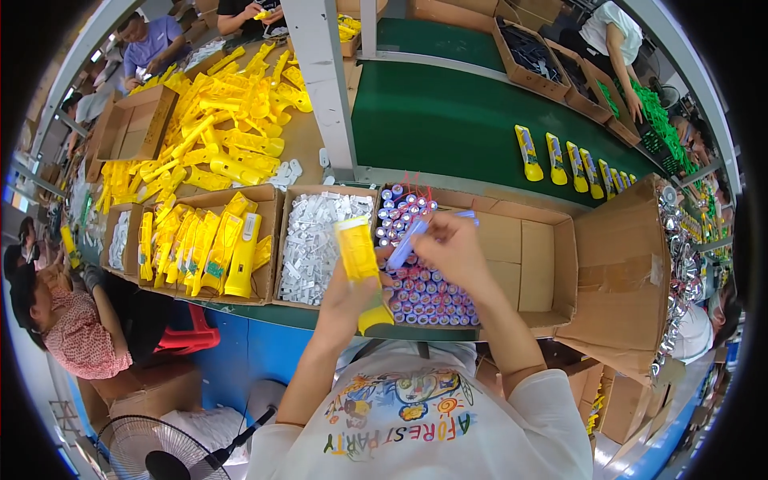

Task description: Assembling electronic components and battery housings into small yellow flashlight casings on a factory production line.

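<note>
Head view shows the left hand closed around a yellow housing, holding it raised over the near edge of the boxes, its upper end tilted slightly left and its lower end showing below the fingers. The right hand grips a purple cylinder between thumb and fingers, slanted, just to the right of the housing; whether the two pieces touch is hard to tell. Beneath the right hand, more purple cylinders with red wires stand packed in the left part of a wide cardboard box. Next to it on the left is a box of small white parts, and further left a box of yellow housings, several with green boards showing. Behind these boxes, a large heap of yellow pieces spreads beside a grey metal post. Right of the post, yellow pieces in a row lie on the green worktop. At the upper right, a co-worker's arm reaches toward green parts.
</note>
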`<state>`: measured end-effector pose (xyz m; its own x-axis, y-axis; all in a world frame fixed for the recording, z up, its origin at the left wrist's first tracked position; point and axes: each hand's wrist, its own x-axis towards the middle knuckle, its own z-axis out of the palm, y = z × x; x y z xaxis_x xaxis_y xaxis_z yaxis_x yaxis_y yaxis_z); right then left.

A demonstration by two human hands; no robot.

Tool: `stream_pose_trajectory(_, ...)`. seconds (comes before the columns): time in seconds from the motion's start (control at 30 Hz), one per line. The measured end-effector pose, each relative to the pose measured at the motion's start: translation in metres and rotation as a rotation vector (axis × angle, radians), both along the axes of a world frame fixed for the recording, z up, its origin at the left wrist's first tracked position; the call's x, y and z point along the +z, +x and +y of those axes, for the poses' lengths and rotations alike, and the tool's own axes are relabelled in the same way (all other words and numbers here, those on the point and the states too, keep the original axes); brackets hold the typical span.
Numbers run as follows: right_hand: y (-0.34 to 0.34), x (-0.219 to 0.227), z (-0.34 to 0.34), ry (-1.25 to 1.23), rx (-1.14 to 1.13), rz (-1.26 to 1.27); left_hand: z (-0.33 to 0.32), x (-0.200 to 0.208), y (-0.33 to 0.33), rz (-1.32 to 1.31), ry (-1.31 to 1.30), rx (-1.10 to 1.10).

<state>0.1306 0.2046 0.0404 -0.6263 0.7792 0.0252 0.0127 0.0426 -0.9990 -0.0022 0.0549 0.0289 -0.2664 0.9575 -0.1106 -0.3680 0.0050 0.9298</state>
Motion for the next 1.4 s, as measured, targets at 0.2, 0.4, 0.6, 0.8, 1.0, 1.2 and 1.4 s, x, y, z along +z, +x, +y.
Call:
stream_pose_trajectory(0.2, 0.000, 0.012, 0.003, 0.819, -0.174, -0.487, -0.013, -0.002, 0.002, -0.236, -0.010, -0.035)
stream_pose_trajectory(0.4, -0.005, 0.031, -0.014, 0.582, 0.157, -0.015, -0.012, -0.001, 0.003, -0.002, -0.027, -0.154)
stream_pose_trajectory(0.6, -0.003, 0.031, 0.000, 0.422, 0.363, -0.043, -0.011, 0.006, -0.003, -0.001, -0.091, -0.243)
stream_pose_trajectory(0.8, -0.004, 0.015, 0.006, 0.118, 0.350, 0.024, -0.010, 0.010, -0.002, -0.389, -0.111, -0.307)
stream_pose_trajectory(1.0, -0.007, -0.003, 0.011, -0.038, 0.311, 0.143, -0.010, 0.012, 0.004, -0.326, -0.116, -0.246)
stream_pose_trajectory(1.2, -0.007, -0.006, 0.012, -0.095, 0.343, 0.183, -0.011, 0.004, 0.008, -0.388, -0.127, -0.202)
stream_pose_trajectory(1.4, -0.007, -0.003, 0.009, -0.040, 0.383, 0.170, -0.010, 0.004, 0.010, -0.508, -0.021, -0.253)
